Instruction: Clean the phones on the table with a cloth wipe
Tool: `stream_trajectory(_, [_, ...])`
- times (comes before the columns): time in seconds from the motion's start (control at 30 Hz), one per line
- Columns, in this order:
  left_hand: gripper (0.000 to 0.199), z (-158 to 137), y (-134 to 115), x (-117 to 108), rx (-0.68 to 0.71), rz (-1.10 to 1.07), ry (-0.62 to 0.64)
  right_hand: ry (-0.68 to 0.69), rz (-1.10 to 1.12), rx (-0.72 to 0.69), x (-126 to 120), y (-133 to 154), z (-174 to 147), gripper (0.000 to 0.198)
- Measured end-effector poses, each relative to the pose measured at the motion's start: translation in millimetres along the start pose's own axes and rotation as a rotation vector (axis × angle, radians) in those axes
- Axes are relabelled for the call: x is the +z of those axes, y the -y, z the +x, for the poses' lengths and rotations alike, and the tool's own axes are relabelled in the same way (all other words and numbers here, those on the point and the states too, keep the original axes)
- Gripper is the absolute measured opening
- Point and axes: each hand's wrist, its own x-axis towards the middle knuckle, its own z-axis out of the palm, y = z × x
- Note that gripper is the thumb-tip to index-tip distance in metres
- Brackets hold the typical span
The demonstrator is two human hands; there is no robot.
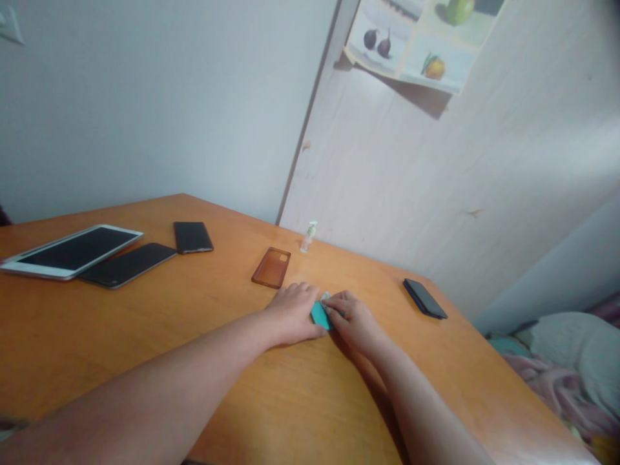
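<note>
My left hand (295,314) is wrapped round the left side of a flat teal thing (320,315), which looks like a phone and is largely covered by my hands. It is held low over the wooden table or on it; I cannot tell which. In my right hand (356,321), a crumpled white tissue (325,298) is pinched between the fingers and pressed against the teal surface. Just beyond my left hand, a translucent brown phone case (272,267) lies flat. Behind the case stands a small clear pump bottle (309,237).
On the table's (300,400) left side lie a white tablet (72,252), a dark phone (130,265) touching it and another black phone (192,237). A dark phone (425,298) lies near the right edge. Walls rise behind the table; bedding (576,361) is at the right.
</note>
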Motion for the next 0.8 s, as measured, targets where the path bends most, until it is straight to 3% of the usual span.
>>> stream_trajectory(0.17, [0.075, 0.9, 1.7, 3.1, -0.010, -0.027, -0.009, -0.037, -0.166, 0.069, -2.9, -12.9, 0.1, 0.028])
stream_trajectory(0.37, [0.068, 0.6, 0.3, 1.1, -0.007, -0.026, 0.000, -0.010, 0.001, -0.052, 3.8, 5.3, -1.1, 0.023])
stream_trajectory(0.57, [0.067, 0.3, -0.1, 0.4, -0.005, -0.011, -0.005, -0.155, 0.026, 0.219, 2.5, -13.1, 2.5, 0.015])
stream_trajectory(0.63, [0.067, 0.2, -0.7, -0.4, -0.004, -0.008, -0.004, -0.173, -0.009, 0.251, 3.2, -11.7, 2.4, 0.014])
stream_trajectory(0.8, [0.065, 0.5, -2.9, -2.5, -0.012, -0.015, 0.014, -0.064, 0.093, 0.032, 7.5, 9.7, 0.3, 0.017])
